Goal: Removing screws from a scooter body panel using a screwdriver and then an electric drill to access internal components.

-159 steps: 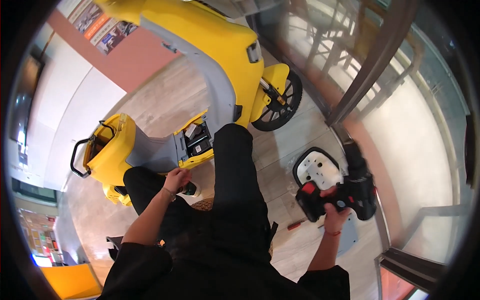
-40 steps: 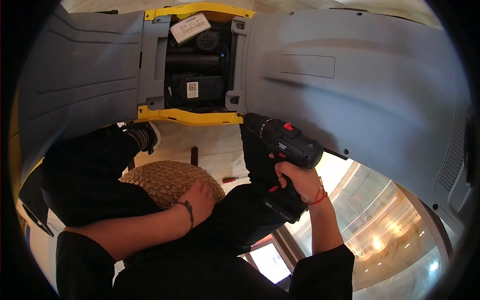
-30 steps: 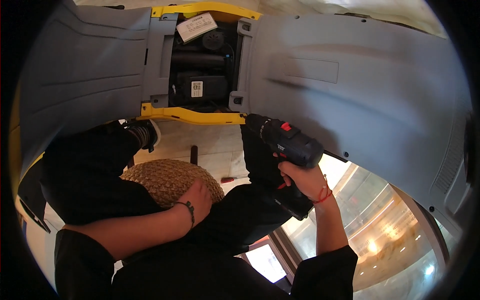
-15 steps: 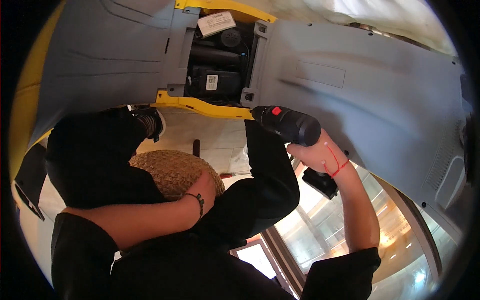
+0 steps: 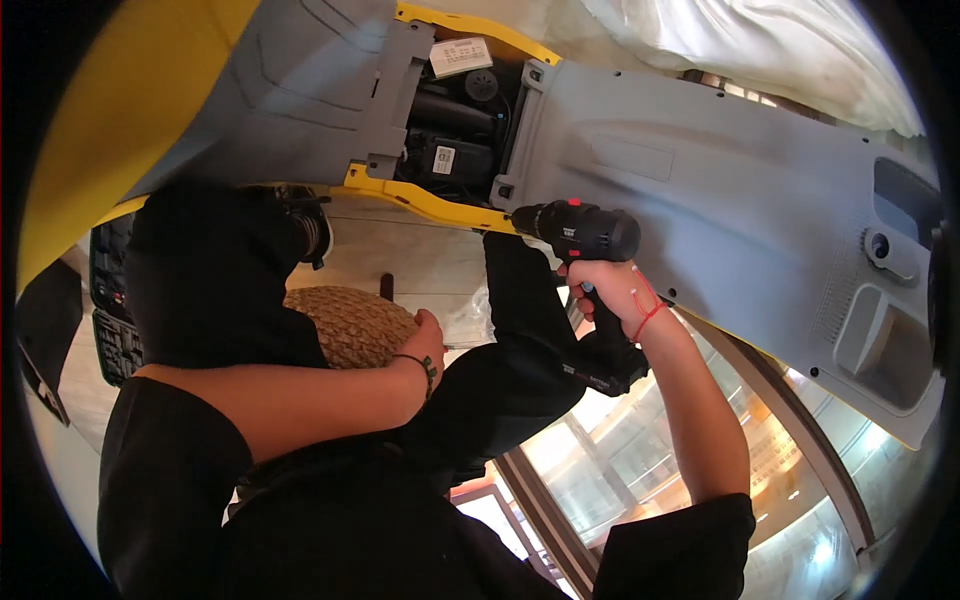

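Observation:
My right hand [image 5: 612,288] is wrapped round the grip of a black cordless drill [image 5: 585,230] with small red parts. The drill lies nearly level, pointing left, its tip at the right end of a yellow edge strip [image 5: 425,205]. Whether the tip touches the strip or a screw, I cannot tell. My left hand [image 5: 428,350], a dark bracelet at its wrist, is by my thigh beside a round woven straw seat [image 5: 350,325]. Its fingers are mostly hidden. Above the strip, an open bay holds a black boxy part [image 5: 460,160] with a white label.
Grey moulded panels [image 5: 610,150] flank the bay; the right one has a recessed handle pocket [image 5: 885,350]. A white printed card [image 5: 460,57] lies in the bay. An open black case [image 5: 115,290] stands left of my leg. White cloth [image 5: 760,50] hangs behind.
The view has shifted, showing more of the right panel and the black case. My right hand has tilted the drill, so its grip and battery show more. My left hand has lifted from the woven seat.

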The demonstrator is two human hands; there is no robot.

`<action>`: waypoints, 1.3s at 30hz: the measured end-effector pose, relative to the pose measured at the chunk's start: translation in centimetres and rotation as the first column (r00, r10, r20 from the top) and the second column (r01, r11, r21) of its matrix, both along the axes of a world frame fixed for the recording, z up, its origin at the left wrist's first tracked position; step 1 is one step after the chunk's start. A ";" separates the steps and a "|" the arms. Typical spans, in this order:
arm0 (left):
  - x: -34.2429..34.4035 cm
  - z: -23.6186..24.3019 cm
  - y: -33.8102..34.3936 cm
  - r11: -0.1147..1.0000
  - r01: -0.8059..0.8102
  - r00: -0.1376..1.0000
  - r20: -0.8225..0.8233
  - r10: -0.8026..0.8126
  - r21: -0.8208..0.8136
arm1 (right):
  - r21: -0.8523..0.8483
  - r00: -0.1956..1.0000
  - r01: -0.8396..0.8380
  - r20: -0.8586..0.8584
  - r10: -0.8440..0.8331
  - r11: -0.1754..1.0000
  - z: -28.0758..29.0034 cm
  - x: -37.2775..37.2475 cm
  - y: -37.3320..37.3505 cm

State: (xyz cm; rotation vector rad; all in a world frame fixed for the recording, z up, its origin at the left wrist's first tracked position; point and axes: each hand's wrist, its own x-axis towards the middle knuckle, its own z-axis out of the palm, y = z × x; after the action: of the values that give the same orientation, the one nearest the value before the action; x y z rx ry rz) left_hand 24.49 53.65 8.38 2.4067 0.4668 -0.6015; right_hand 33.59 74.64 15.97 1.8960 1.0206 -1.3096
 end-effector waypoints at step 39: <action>-1.1 1.0 2.7 0.993 -0.070 0.997 -0.049 0.066 -0.091 | -0.067 0.675 0.731 -0.073 -0.734 0.679 -0.5 1.4 -4.7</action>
State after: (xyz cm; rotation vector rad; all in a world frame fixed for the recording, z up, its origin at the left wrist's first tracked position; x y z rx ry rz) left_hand 23.41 56.31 9.40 2.2840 0.5266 -0.6362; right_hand 35.01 69.91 15.46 2.3442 0.2170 -1.8446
